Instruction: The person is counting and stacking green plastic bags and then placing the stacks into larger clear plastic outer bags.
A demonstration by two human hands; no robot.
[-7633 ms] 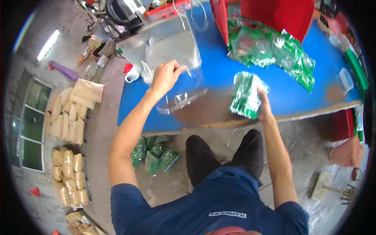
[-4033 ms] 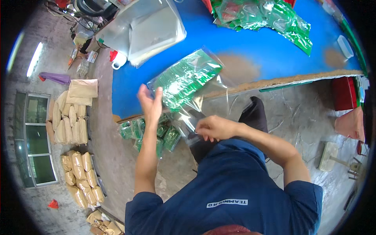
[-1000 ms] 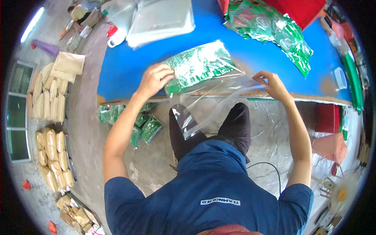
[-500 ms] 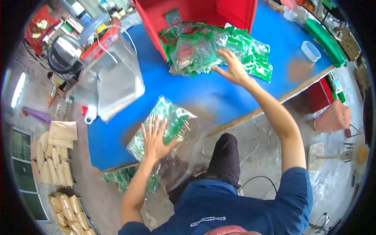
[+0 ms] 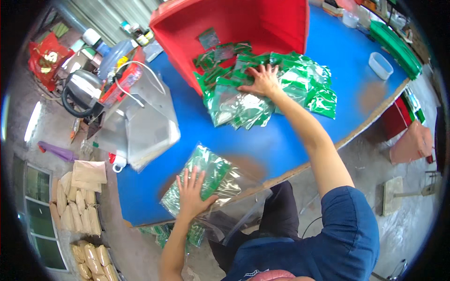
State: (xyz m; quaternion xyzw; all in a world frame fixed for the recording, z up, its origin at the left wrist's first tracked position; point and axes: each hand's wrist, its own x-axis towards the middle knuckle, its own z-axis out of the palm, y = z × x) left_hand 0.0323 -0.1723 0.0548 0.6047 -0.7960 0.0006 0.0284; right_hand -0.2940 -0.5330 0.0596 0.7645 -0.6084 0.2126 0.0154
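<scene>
My left hand (image 5: 191, 194) lies with spread fingers on a large clear plastic bag (image 5: 214, 169) that has green packets inside. The bag rests at the table's near edge, and its loose clear end hangs over that edge. Farther off, my right hand (image 5: 263, 80) is spread over a heap of small green-and-clear packets (image 5: 293, 77). Its fingers touch the top of the heap and partly cover it. The packets spill out of a tipped red bin (image 5: 180, 42) onto the blue table (image 5: 206, 126).
Left of the bin stand a clear plastic box (image 5: 150, 122) and an electric kettle (image 5: 84, 89). A small clear tub (image 5: 380, 65) sits at the right, beside a long green object (image 5: 396, 49). More green packets (image 5: 161, 232) show below the table's near edge. Brown paper-wrapped bundles (image 5: 79, 206) lie at the left.
My right hand has moved left and down onto the heap, and several packets have shifted toward me. The left hand stays on the bag. The whole view has shifted slightly.
</scene>
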